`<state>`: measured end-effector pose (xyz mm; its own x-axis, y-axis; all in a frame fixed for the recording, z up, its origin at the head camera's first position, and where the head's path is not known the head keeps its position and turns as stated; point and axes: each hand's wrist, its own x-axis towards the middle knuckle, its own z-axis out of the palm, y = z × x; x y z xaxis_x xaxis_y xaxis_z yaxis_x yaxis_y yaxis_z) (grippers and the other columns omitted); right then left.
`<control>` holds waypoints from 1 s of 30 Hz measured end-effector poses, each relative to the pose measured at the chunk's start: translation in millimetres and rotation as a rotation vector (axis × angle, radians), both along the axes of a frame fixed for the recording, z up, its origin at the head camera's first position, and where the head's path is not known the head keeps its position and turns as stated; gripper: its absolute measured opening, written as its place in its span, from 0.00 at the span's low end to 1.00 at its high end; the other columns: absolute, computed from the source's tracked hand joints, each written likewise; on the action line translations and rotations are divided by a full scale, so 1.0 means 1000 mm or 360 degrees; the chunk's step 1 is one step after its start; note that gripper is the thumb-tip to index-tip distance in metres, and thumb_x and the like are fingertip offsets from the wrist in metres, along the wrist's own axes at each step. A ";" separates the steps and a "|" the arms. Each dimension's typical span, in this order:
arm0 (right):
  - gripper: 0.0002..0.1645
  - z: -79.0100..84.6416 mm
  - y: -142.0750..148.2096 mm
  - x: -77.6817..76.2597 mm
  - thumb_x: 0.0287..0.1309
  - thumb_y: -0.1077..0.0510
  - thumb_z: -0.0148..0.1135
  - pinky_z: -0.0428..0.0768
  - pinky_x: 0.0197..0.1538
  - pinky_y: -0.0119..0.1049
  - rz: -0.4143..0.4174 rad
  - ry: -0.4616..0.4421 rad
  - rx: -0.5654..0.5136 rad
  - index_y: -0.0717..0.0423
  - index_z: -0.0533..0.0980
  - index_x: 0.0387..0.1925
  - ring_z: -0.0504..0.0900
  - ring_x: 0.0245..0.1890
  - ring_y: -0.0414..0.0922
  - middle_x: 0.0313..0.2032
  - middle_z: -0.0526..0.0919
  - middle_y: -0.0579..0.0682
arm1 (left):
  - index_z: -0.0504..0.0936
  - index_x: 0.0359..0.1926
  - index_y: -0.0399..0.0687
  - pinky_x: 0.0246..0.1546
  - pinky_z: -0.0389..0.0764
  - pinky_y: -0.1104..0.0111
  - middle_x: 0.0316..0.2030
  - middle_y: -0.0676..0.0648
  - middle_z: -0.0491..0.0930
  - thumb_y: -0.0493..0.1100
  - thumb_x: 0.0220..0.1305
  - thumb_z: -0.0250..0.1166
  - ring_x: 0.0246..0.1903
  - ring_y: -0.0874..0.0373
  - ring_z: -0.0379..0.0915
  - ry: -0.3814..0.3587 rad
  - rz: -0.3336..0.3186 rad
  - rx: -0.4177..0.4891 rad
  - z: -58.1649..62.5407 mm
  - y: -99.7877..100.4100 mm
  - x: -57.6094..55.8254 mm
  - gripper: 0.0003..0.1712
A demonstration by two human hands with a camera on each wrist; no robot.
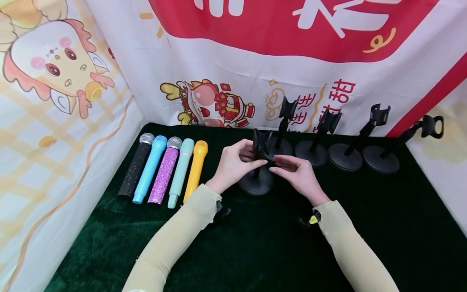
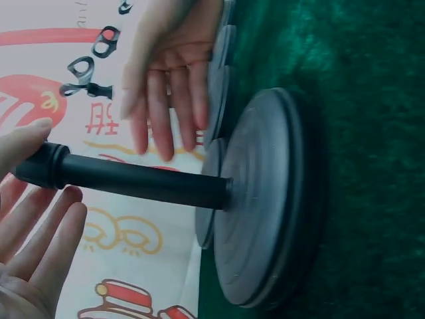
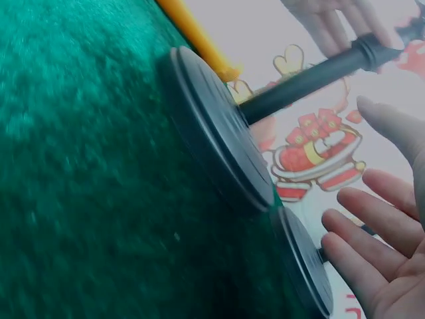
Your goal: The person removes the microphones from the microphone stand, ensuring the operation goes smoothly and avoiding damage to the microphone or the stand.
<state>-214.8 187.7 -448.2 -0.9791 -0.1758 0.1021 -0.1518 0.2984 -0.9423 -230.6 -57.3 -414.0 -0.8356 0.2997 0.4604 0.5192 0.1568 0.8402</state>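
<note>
A black desktop microphone stand (image 1: 256,187) with a round base stands on the dark green cloth between the two hands. My left hand (image 1: 233,164) pinches the collar (image 2: 41,165) at the top of its pole, thumb on one side and fingers on the other, just under the clip (image 1: 262,140). My right hand (image 1: 299,175) is on the other side of the stand, its fingertips close by the clip. In the right wrist view the right hand's fingers (image 3: 372,232) are spread and relaxed, holding nothing, apart from the pole (image 3: 299,86).
Several more black microphone stands (image 1: 344,157) line the back right of the table (image 1: 255,251). On the left lie several microphones side by side: black (image 1: 135,170), blue (image 1: 150,168), glittery purple (image 1: 164,174), mint (image 1: 181,172) and yellow (image 1: 196,168). A printed cloth backdrop (image 1: 226,61) rises behind.
</note>
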 end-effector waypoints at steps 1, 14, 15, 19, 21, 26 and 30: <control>0.31 0.001 0.003 0.000 0.60 0.49 0.75 0.81 0.55 0.34 -0.0022 0.0002 0.0003 0.55 0.80 0.62 0.82 0.57 0.49 0.58 0.83 0.52 | 0.84 0.48 0.52 0.39 0.86 0.68 0.41 0.57 0.87 0.48 0.58 0.78 0.36 0.64 0.85 -0.0022 -0.0001 -0.0008 -0.001 0.000 0.000 0.19; 0.37 0.007 0.048 0.013 0.63 0.37 0.68 0.70 0.68 0.51 -0.0149 0.0035 0.0318 0.49 0.75 0.68 0.73 0.65 0.46 0.65 0.77 0.48 | 0.87 0.50 0.52 0.39 0.85 0.69 0.42 0.59 0.86 0.48 0.64 0.74 0.36 0.66 0.84 -0.0040 -0.0007 -0.0129 -0.004 -0.002 0.001 0.15; 0.37 0.008 0.050 0.014 0.64 0.37 0.68 0.68 0.68 0.52 -0.0151 0.0041 0.0350 0.49 0.74 0.69 0.73 0.66 0.46 0.65 0.76 0.48 | 0.87 0.51 0.51 0.39 0.85 0.69 0.42 0.58 0.86 0.47 0.64 0.74 0.36 0.66 0.84 -0.0020 -0.0003 -0.0127 -0.004 -0.003 0.001 0.15; 0.38 0.006 0.062 0.019 0.63 0.35 0.67 0.66 0.69 0.55 -0.0168 0.0064 0.0450 0.46 0.74 0.69 0.71 0.67 0.48 0.65 0.76 0.46 | 0.87 0.50 0.47 0.38 0.85 0.70 0.42 0.53 0.87 0.47 0.64 0.74 0.35 0.65 0.84 0.0045 0.0050 -0.0113 0.000 -0.005 -0.003 0.16; 0.37 0.005 0.068 0.022 0.63 0.36 0.67 0.66 0.69 0.57 -0.0183 0.0067 0.0479 0.45 0.74 0.69 0.71 0.67 0.49 0.65 0.76 0.47 | 0.87 0.51 0.46 0.37 0.85 0.70 0.43 0.51 0.87 0.46 0.64 0.74 0.36 0.65 0.84 0.0057 0.0098 -0.0112 0.004 -0.007 -0.008 0.16; 0.37 0.003 0.082 0.024 0.63 0.37 0.68 0.66 0.69 0.57 -0.0254 0.0076 0.0506 0.47 0.75 0.68 0.68 0.69 0.51 0.66 0.75 0.50 | 0.86 0.53 0.45 0.38 0.85 0.70 0.44 0.49 0.87 0.45 0.63 0.75 0.38 0.66 0.84 0.0078 0.0212 -0.0086 0.016 -0.016 -0.032 0.18; 0.39 0.005 0.093 0.026 0.62 0.35 0.68 0.66 0.69 0.57 -0.0316 0.0085 0.0511 0.49 0.74 0.69 0.67 0.70 0.51 0.67 0.74 0.51 | 0.87 0.53 0.45 0.39 0.85 0.71 0.44 0.49 0.87 0.45 0.64 0.74 0.39 0.66 0.84 0.0127 0.0326 -0.0091 0.022 -0.021 -0.057 0.18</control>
<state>-189.0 280.6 -442.8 -0.9921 -0.0145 0.1246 -0.1078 0.6060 -0.7881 -287.8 -78.2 -392.0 -0.8432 0.1550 0.5147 0.5361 0.3120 0.7843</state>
